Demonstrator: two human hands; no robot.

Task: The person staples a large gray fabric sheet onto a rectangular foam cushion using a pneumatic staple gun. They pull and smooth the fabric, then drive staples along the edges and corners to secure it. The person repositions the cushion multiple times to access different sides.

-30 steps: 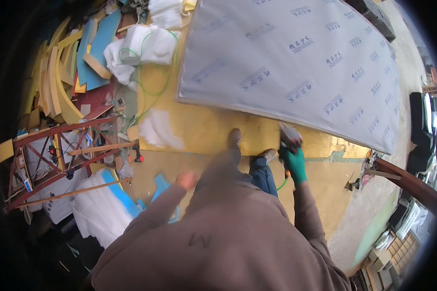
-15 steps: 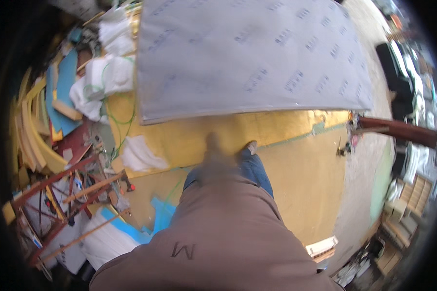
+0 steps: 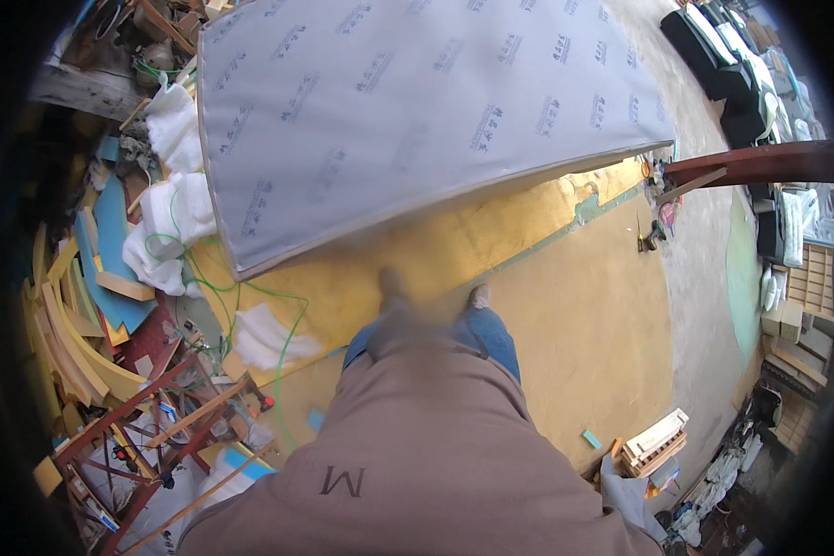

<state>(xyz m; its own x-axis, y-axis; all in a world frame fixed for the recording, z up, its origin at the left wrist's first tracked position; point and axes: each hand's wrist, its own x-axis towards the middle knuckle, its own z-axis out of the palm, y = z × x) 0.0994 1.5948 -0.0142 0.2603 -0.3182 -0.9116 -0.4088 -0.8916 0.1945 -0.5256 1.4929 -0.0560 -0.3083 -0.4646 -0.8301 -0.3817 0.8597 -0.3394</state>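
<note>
Neither of my hands shows in the head view. My brown top fills the lower middle, and below it my legs in blue jeans end at shoes on the floor. Ahead of me is a large flat piece covered in grey printed fabric. Its near edge slants, with the left corner nearest to me. Underneath and in front of it lies a yellow sheet, bordering a tan surface to the right. What supports the grey piece is hidden.
Left are curved foam strips, blue foam, white wadding, a thin green hose and a red metal frame. Right are a cordless drill, a dark red beam and stacked wooden slats.
My view has turned, so the grey piece's near edge, almost level before, now slopes down to the left. More of the slat stack at lower right shows.
</note>
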